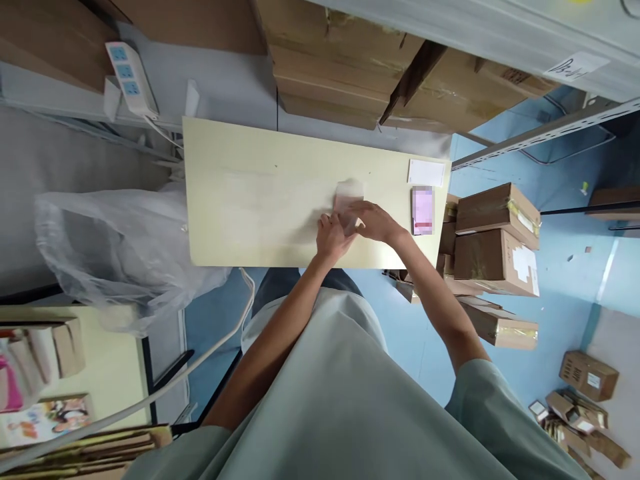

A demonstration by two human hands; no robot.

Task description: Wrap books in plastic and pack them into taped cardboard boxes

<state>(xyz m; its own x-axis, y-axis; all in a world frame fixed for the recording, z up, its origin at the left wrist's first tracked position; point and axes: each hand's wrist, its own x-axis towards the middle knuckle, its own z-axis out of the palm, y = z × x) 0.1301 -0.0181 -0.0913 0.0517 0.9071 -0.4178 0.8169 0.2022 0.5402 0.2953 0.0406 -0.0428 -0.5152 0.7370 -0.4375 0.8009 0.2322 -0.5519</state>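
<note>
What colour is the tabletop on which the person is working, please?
The tabletop is pale cream-yellow; it shows best in the head view.

Left hand (332,237) and right hand (375,221) at a pale, possibly plastic packet (349,194).

Two hands (333,238) (377,223), one packet (349,195), one power strip (131,79).

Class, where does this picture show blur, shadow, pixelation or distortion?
Head view: the translucent packet by the right hand looks smeared; soft shadow falls on the tabletop beside the left hand; the phone-like pink rectangle is pixelated; wide-angle distortion seemingly tilts the lower-right carton.
</note>
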